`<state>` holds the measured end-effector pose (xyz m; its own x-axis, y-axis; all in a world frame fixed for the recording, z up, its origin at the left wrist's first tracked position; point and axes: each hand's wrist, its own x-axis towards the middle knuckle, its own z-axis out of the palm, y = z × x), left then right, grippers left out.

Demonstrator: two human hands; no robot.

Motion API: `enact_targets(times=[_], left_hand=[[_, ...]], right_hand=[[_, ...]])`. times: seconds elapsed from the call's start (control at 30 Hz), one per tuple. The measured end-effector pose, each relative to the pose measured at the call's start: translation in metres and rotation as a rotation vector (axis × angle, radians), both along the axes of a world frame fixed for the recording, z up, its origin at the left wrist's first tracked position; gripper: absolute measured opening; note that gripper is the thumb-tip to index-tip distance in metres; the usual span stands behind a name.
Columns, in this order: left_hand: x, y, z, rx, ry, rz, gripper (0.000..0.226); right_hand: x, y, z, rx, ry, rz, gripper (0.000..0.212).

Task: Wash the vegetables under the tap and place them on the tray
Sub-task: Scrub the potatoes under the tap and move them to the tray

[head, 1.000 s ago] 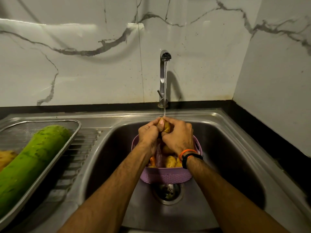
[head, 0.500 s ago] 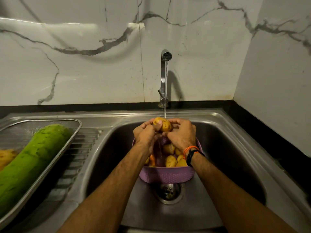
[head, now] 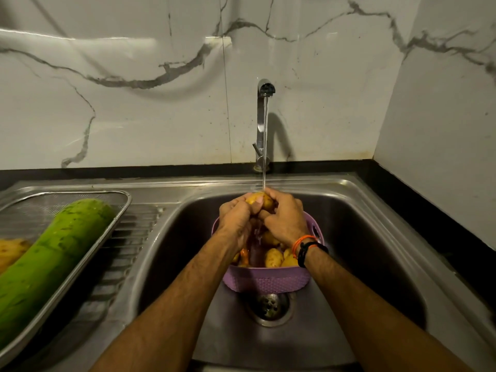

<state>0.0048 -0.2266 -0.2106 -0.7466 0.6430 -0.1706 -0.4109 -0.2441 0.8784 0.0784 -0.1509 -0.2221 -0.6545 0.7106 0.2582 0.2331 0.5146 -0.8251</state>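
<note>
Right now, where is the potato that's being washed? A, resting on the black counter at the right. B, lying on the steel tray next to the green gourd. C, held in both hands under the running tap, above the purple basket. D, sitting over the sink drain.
C: the left hand and right hand grip the potato where the tap water lands, above the purple basket.

Yellow potato (head: 261,200) — under tap (head: 264,122) stream
</note>
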Motion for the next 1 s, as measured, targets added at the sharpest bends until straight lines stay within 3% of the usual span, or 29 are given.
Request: enact_targets(times=[0.13,0.3,0.43,0.57,0.73,0.9,1.0], left_hand=[[0.007,0.004,0.003,0.032,-0.047,0.077,0.025],[0.0,0.0,0.003,0.035,-0.049,0.055,0.042],[0.003,0.002,0.005,0.072,-0.128,0.1,0.041],[-0.003,-0.003,0.004,0.03,-0.088,-0.008,0.041],[0.001,0.002,0.004,0.074,-0.134,0.061,0.043],[-0.004,-0.002,0.002,0.065,-0.088,-0.041,0.045],[0.0,0.0,0.002,0.083,-0.096,0.009,0.045]], right_hand=[[0.0,-0.004,0.003,0.001,0.041,-0.045,0.05],[-0.003,-0.005,0.004,0.015,-0.014,0.034,0.068],[-0.006,-0.006,0.002,-0.052,0.088,-0.039,0.06],[-0.003,-0.004,0.004,0.059,0.007,-0.014,0.068],[-0.003,-0.003,0.002,-0.024,0.09,-0.093,0.058],[-0.006,0.0,0.001,0.015,0.056,-0.038,0.071],[-0.004,0.002,-0.001,-0.02,0.102,-0.08,0.063]])
